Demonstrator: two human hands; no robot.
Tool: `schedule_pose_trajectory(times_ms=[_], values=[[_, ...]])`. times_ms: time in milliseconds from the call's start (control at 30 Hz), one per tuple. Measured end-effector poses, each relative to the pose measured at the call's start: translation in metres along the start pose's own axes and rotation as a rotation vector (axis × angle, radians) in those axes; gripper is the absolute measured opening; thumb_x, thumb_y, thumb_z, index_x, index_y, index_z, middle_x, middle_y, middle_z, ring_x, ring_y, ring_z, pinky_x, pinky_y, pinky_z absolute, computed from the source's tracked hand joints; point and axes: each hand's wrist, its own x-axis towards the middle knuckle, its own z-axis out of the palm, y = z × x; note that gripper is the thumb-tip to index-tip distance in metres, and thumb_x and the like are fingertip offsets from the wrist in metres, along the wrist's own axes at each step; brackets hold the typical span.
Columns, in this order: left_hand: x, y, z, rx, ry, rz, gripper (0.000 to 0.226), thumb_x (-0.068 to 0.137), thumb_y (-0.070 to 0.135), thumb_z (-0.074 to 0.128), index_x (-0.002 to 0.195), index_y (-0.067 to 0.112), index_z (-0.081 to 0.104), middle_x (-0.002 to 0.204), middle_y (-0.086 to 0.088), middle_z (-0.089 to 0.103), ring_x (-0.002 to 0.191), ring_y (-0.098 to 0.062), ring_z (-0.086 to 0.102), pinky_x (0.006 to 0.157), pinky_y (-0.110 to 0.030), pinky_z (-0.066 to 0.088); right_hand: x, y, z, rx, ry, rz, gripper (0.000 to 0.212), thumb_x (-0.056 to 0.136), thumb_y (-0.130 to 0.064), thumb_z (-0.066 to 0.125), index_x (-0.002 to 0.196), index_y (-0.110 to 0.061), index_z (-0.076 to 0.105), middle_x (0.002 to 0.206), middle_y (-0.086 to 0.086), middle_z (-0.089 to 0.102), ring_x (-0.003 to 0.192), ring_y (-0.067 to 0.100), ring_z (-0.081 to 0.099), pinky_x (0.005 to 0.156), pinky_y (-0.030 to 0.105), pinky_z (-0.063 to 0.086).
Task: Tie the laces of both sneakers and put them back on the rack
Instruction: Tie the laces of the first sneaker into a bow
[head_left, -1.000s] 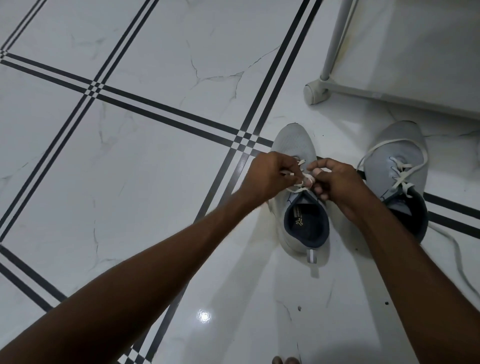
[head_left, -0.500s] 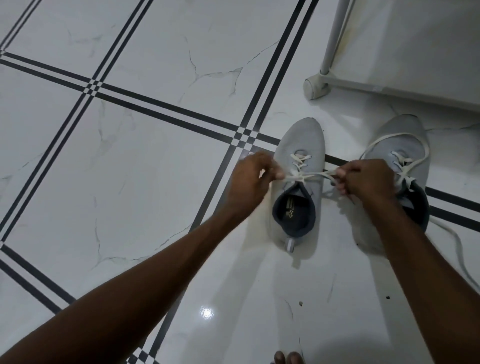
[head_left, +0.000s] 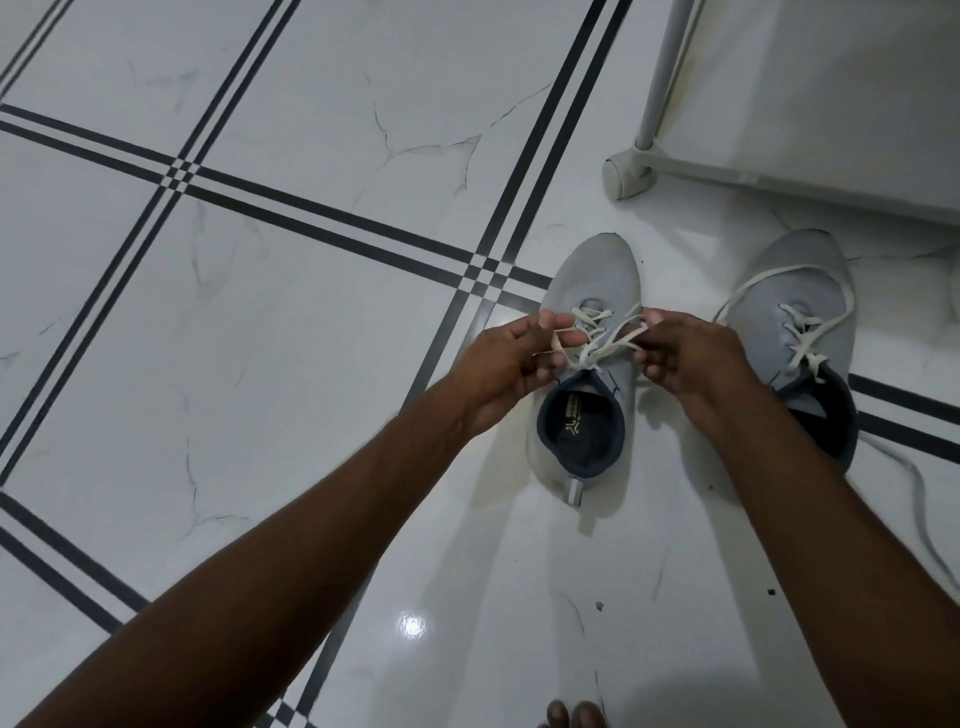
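Sneakers are set side by side on the white tiled floor (head_left: 260, 364), toes toward the rack (head_left: 644, 135) whose foot and lower rail are seen at the upper right; neither has been put on it. The near sneaker (head_left: 592, 280) is being worked on: its lace (head_left: 597, 348) is gathered above the tongue, one strand pinched in the left hand (head_left: 498, 364) and the other in the right hand (head_left: 691, 358), both hands closed on the lace and held close on either side of the eyelets. A first crossing appears to be made, but whether a bow has been formed cannot be told, since the strands overlap between the fingers. For the step to be done well, even tension should be kept on both strands so that the base knot is not loosened while loops are shaped; the loops should be formed low, just above the tongue, and drawn outward level rather than upward, so that the shoe is not lifted or tipped. The other sneaker (head_left: 800, 322) is judged undone, its loose lace (head_left: 924, 519) trailing on the floor beside it, and it should be kept clear of the arm.
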Motion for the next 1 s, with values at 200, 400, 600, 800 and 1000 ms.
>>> schedule_pose_trajectory(times_ms=[200,400,600,800,1000], values=[[-0.003,-0.009,-0.008,-0.102,-0.058,-0.046,0.022,0.103,0.010,0.049,0.108,0.004,0.070,0.108,-0.009,0.070,0.075,-0.007,0.065,0.066,-0.015,0.056,0.002,-0.009,0.010,0.112,-0.042,0.097,0.017,0.098,-0.016,0.058,0.084,-0.010,0.066,0.070,0.002,0.061,0.054,0.008,0.051,0.043,0.014,0.046],[0.000,0.000,-0.001,-0.143,-0.171,-0.106,0.024,0.105,0.015,0.040,0.091,0.014,0.059,0.078,0.000,0.065,0.057,-0.007,0.055,0.048,-0.014,0.044,0.006,-0.014,0.015,0.388,-0.283,0.313,0.030,0.105,-0.020,0.039,0.082,-0.009,0.055,0.059,0.003,0.062,0.040,0.005,0.048,0.034,0.012,0.036],[0.007,-0.009,-0.011,-0.128,-0.293,-0.161,0.030,0.104,0.011,0.035,0.081,0.013,0.053,0.052,0.006,0.034,0.040,-0.004,0.029,0.036,-0.015,0.026,0.023,-0.002,0.006,0.336,-0.353,0.462,0.029,0.100,-0.009,0.032,0.074,-0.011,0.045,0.041,-0.006,0.031,0.028,0.004,0.028,0.025,0.016,0.018],[-0.003,-0.021,-0.021,-0.063,-0.244,-0.146,0.025,0.093,0.000,0.035,0.076,0.014,0.047,0.053,0.005,0.033,0.040,-0.005,0.027,0.035,-0.016,0.022,0.031,0.002,0.015,0.219,-0.197,0.486,0.037,0.095,-0.001,0.019,0.068,-0.012,0.041,0.036,-0.006,0.030,0.024,0.006,0.024,0.025,0.014,0.016],[-0.001,-0.007,-0.031,0.082,-0.101,-0.165,0.031,0.102,0.010,0.038,0.075,0.015,0.054,0.057,0.003,0.039,0.044,-0.007,0.033,0.039,-0.017,0.028,0.019,0.008,0.039,0.011,-0.029,0.268,0.034,0.098,-0.007,0.035,0.069,-0.010,0.052,0.056,0.004,0.049,0.026,0.007,0.036,0.030,0.013,0.032]])
